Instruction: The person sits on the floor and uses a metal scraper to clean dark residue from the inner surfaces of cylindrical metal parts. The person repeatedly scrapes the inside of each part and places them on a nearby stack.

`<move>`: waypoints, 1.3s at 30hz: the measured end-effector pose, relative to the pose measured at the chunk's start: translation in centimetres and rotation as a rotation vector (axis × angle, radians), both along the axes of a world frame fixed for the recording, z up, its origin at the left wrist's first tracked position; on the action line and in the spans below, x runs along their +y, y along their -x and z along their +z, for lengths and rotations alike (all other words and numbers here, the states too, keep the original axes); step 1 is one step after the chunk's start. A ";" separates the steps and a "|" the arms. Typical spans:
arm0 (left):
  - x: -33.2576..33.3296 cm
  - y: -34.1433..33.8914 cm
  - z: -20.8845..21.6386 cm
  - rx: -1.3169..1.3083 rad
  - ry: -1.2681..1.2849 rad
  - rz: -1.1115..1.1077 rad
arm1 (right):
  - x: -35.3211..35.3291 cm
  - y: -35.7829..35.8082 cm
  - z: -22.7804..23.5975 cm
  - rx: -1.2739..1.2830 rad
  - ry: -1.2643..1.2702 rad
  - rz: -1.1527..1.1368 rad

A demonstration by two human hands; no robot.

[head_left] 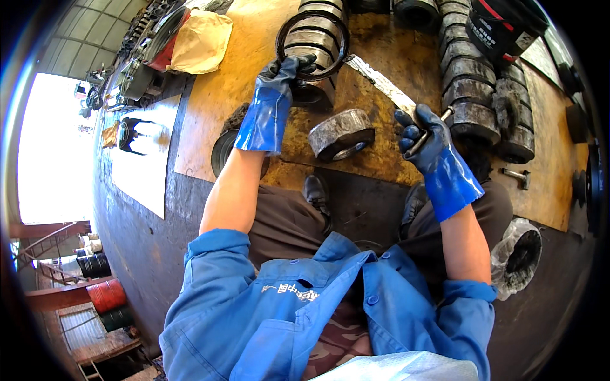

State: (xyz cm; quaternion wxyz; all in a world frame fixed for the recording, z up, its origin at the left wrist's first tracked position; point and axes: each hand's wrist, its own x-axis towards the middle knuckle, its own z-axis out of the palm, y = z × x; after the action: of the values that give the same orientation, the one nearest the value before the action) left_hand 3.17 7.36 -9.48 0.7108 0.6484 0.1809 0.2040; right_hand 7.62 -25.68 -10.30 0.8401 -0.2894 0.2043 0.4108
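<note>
My left hand [283, 79], in a blue rubber glove, grips the lower edge of a thin, shiny black ring [347, 42]. The ring is held up over the near end of a row of thick metal rings [328, 89]. My right hand [424, 134], gloved alike, is closed round a long flat tool with a whitish, smeared blade [380, 81]. The blade slants up and left, its tip close to the black ring; whether they touch I cannot tell. Between my hands a loose thick metal ring [343, 132] lies tilted on the stained board.
More metal rings [469, 95] line up at the right, below a black bucket [499, 32]. A T-shaped metal piece [518, 178] and a plastic-wrapped ring [518, 257] lie right of my knee. Another ring [223, 151] sits beneath my left forearm. Brown paper [200, 43] lies far left.
</note>
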 end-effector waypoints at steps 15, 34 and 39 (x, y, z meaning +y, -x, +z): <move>0.8 1.8 1.0 0.183 -0.219 -0.274 | -0.5 0.9 1.3 -0.252 0.150 -0.021; -2.7 2.2 2.6 0.307 -1.091 -0.462 | -16.9 -5.0 7.9 -0.640 -0.365 -0.207; -3.9 0.7 2.9 0.258 -1.279 -0.480 | -33.6 -0.2 3.8 -0.520 0.087 -0.546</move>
State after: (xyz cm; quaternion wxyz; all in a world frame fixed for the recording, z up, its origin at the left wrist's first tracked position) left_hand 2.49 3.44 -6.56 0.1872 0.9811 -0.0402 0.0293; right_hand 7.83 -59.25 -6.45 0.9294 -0.3542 0.0712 0.0757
